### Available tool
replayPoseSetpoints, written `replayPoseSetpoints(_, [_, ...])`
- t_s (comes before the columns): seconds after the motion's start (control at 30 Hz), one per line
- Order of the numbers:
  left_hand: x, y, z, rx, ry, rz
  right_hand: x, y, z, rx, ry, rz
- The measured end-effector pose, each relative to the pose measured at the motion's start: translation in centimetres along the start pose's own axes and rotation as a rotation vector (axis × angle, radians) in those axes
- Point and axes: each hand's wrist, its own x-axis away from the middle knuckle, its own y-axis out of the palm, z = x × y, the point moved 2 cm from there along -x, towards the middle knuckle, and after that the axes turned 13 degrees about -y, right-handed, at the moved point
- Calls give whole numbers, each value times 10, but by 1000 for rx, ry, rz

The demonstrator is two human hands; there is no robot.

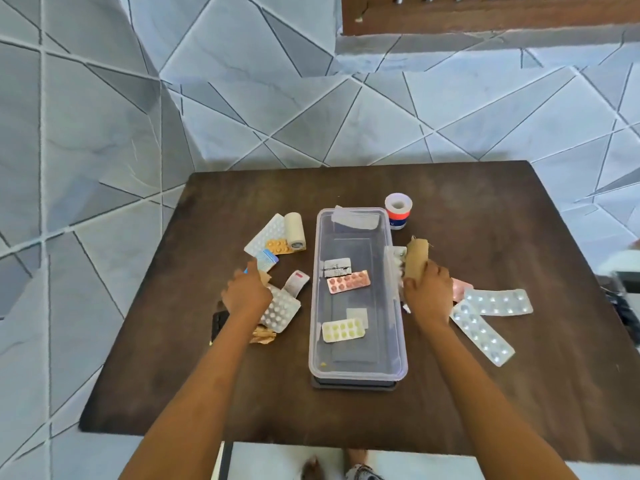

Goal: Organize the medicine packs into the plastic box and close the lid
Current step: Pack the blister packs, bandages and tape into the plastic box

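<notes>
A clear plastic box (398, 341) stands open mid-table on its dark lid (353, 383). Inside lie a pink blister pack (348, 281), a yellow blister pack (343, 330), a silver strip (337, 267) and a white pack (355, 219) at the far end. My right hand (429, 292) is closed around a brown bandage roll (417, 259) and a blister strip (396, 261) at the box's right wall. My left hand (246, 292) rests over packs to the left, fingers touching a blue-white pack (268, 259); whether it grips it is unclear.
Left of the box lie a white blister pack (280, 311), a red-white sachet (296, 282), an orange pack (278, 246) and a cream bandage roll (295, 229). Two silver blister packs (497, 302) lie right. A tape roll (398, 210) stands behind. A dark phone (219, 323) sits by my left wrist.
</notes>
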Motion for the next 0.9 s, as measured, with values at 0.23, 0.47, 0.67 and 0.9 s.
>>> replayPoseSetpoints(0.23, [3,-10,0,80,28,116,-9,-7,-2,-89,40,39])
replayPoseSetpoints(0.47, [66,-55,24,250,340,87,26,-51,-33,-241,-128,102])
replayPoseSetpoints(0.67, [110,-28,42,-83,705,-259,60,-39,-68,-158,-300,-253])
replayPoseSetpoints(0.9, [118,19,48,-388,851,-219,75,-1,-65,276,-472,-400])
